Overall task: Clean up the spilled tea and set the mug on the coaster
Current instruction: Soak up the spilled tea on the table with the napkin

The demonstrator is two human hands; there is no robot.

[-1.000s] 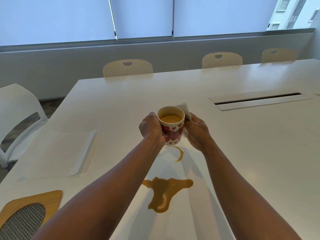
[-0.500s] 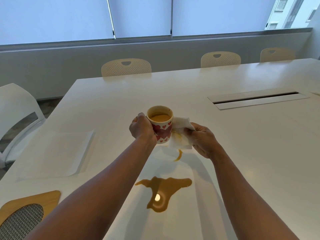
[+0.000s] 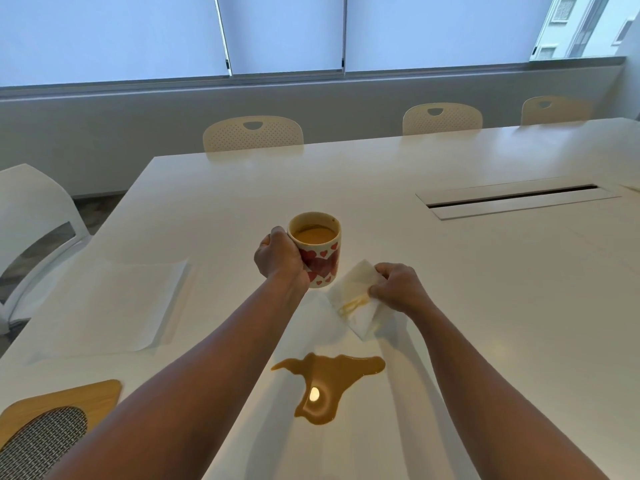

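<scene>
while the left hand (image 3: 281,263) is curling round the heart-printed mug (image 3: 319,251) of tan tea, held upright beyond the tea puddle (image 3: 329,386), the right hand (image 3: 398,288) is pinching a stained white napkin (image 3: 356,301) just right of the mug.

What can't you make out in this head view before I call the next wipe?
- Mug handle: hidden behind the left hand.
- Mug base: cannot tell if it touches the table.
- Coaster: cut off by the left and bottom edges.
- Tissue right part: covered by the right hand.
- Spill left tip: meets the left forearm's edge.
</scene>
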